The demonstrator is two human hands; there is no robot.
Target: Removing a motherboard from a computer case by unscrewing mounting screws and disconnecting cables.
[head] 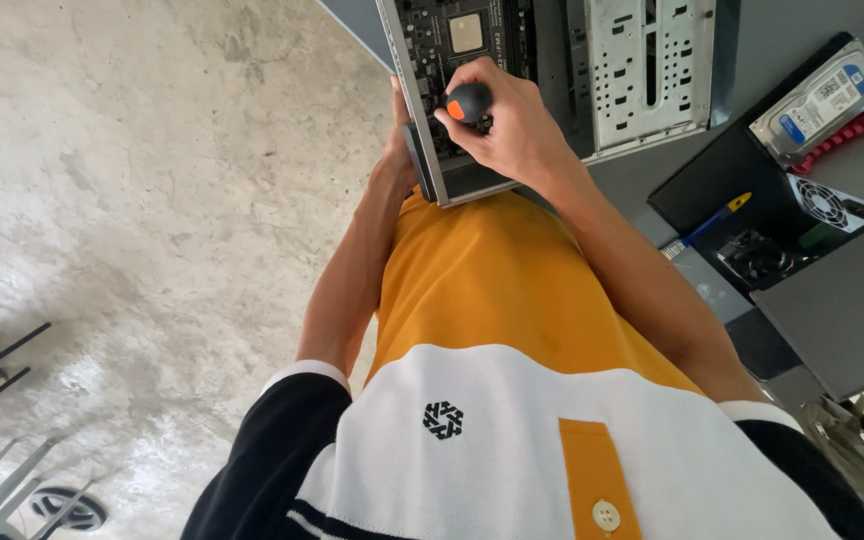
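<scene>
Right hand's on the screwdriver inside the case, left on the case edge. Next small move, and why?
Probably turn the screwdriver in place while pressing down: the right hand grips its black and orange handle over the board in the open computer case, and the left hand braces the case's edge. The tip is hidden, so seating is unconfirmed.

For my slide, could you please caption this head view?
Right hand grips a black-and-orange screwdriver over an open computer case, left hand steadying its edge.

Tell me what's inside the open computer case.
Inside the computer case: a dark circuit board with a square chip, and a perforated drive cage. The right hand and screwdriver handle cover the lower board.
</scene>
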